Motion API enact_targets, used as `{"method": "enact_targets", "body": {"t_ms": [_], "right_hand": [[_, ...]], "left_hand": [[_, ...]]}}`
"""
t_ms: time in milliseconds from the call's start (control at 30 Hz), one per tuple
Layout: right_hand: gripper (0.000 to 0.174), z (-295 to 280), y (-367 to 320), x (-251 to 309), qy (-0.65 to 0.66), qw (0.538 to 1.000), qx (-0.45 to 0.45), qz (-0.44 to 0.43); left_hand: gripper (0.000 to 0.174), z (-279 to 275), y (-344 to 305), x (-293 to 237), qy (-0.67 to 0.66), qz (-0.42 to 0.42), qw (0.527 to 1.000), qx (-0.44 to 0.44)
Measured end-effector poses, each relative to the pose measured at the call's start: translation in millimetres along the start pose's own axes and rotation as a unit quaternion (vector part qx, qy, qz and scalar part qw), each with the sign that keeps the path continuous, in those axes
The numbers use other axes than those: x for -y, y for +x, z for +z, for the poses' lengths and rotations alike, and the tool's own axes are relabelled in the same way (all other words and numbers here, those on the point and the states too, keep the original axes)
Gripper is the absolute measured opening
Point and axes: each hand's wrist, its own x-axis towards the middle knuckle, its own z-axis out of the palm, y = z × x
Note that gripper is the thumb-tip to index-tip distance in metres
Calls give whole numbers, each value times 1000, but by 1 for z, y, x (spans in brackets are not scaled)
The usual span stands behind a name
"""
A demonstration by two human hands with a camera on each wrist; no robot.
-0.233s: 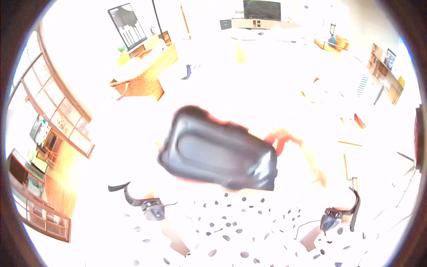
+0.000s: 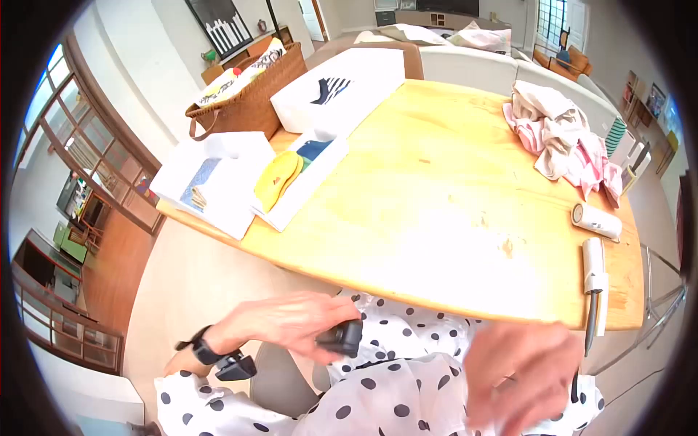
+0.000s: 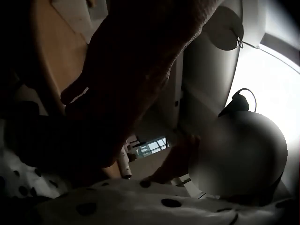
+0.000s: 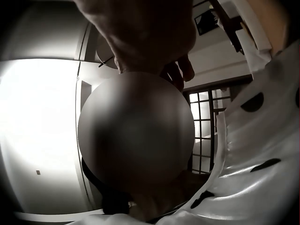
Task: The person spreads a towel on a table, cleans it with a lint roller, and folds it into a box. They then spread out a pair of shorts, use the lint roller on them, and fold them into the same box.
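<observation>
In the head view my left hand [image 2: 294, 320] is low over the lap, its fingers and thumb gripping a small black device [image 2: 349, 338]. Most of that device is hidden under the hand. My right hand [image 2: 520, 374] is at the lower right, beside the table's near edge; it is blurred by motion, with loosely bent fingers and nothing visible in them. The left wrist view shows the left hand [image 3: 136, 61] as a dark shape above spotted cloth. In the right wrist view the right hand [image 4: 145, 33] appears dark at the top.
A wooden table [image 2: 407, 211] stands ahead. On its left are white boxes [image 2: 251, 225], one with a yellow item [image 2: 278, 178], near a wicker basket [image 2: 243, 105]. At right lie crumpled cloths [image 2: 556, 138], a white roll [image 2: 598, 220] and another strapped roll [image 2: 594, 261].
The black device has dropped from close before the head camera to the lap, in the left hand. My right hand has come away from it, down to the right. The overbright picture has darkened.
</observation>
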Motion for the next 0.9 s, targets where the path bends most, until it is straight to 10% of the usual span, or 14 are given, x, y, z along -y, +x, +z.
{"method": "enact_targets", "body": {"t_ms": [67, 433, 900], "right_hand": [[19, 15, -19, 3, 161, 952, -252, 67], [19, -37, 10, 13, 300, 951, -27, 74], [22, -68, -2, 15, 193, 981, -19, 8]], "left_hand": [[52, 37, 11, 42, 52, -22, 998, 3], [43, 142, 87, 252, -47, -195, 979, -37], [39, 196, 141, 245, 124, -214, 961, -128]]}}
